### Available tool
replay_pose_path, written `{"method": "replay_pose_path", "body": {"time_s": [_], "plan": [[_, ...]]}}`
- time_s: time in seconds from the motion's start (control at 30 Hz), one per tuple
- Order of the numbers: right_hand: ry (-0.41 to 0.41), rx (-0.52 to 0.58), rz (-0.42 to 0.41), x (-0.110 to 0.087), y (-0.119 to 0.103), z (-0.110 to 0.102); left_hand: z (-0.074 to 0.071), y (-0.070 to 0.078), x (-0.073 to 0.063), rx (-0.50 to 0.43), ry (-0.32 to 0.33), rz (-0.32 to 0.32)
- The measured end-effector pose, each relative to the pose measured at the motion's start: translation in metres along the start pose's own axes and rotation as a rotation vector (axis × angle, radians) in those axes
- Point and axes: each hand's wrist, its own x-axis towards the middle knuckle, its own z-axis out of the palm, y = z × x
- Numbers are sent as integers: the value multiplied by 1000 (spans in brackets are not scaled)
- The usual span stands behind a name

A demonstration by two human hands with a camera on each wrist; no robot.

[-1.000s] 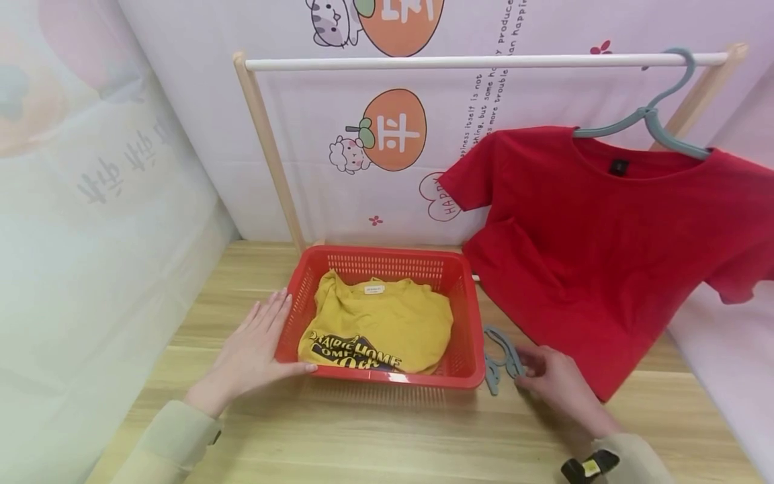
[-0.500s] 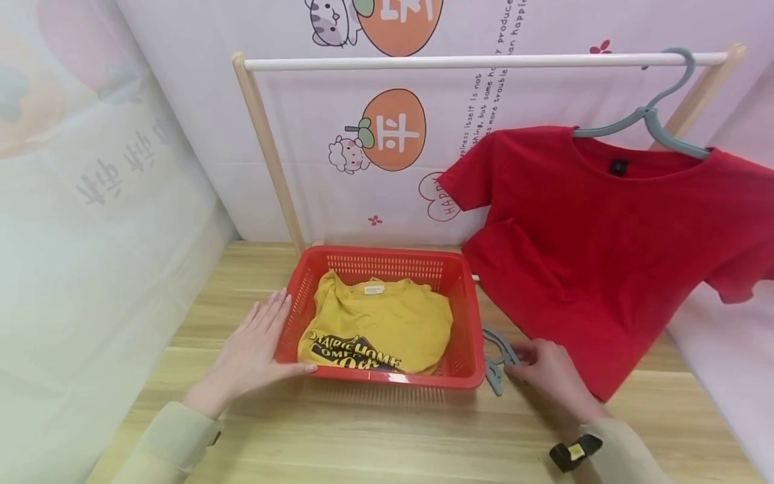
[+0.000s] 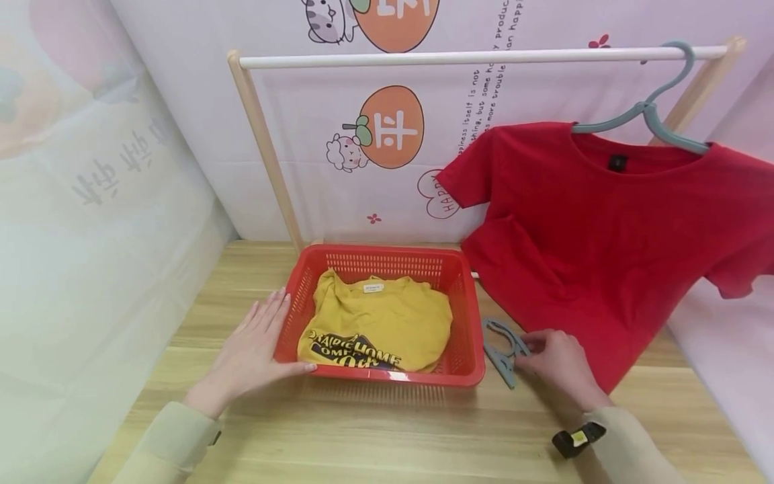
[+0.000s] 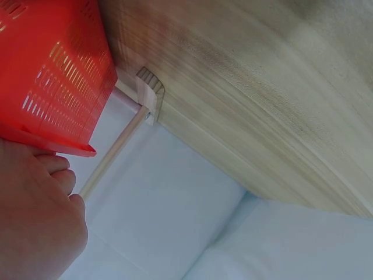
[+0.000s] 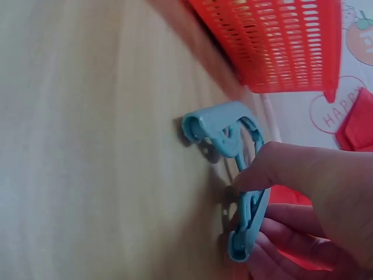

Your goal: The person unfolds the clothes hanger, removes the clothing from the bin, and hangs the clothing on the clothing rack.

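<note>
A blue-grey folding hanger (image 3: 500,359), its arms folded in, is near the table to the right of the red basket. The thumb and fingers of my right hand (image 3: 556,363) pinch one of its arms; in the right wrist view the hanger (image 5: 233,140) shows both arm ends. My left hand (image 3: 250,353) rests at the left front corner of the red plastic basket (image 3: 399,378), fingers straight along its left side and thumb on the front rim. Inside the basket lies a yellow T-shirt (image 3: 393,316) with dark printing, its neck label upward.
A rack with a white rail (image 3: 387,59) and wooden posts stands behind the basket. From the rail's right end a red T-shirt (image 3: 592,222) hangs on a second blue-grey hanger (image 3: 650,111), its hem just behind my right hand. Printed cloth (image 3: 302,188) covers the walls.
The folding hanger has turned in my right hand, and its lower arm now slants down to the right. My right hand has shifted slightly; my left hand and the basket stay put.
</note>
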Motion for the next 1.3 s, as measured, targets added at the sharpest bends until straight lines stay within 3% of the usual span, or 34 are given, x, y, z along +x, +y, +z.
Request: {"method": "replay_pose_path", "body": {"time_s": [0.3,0.47,0.63,0.93,1.3], "plan": [[104,78,-66,2,-11,-33,0,0,2,-3,6,2],[163,98,-93,3,-32,-53,0,0,3,1,6,6],[156,140,-84,7,-54,-64,-1,0,3,1,-4,7],[120,188,-120,20,-87,-65,0,-1,2,-5,-9,3],[91,270,-123,38,-124,-44,1,-2,1,11,-5,1]]}}
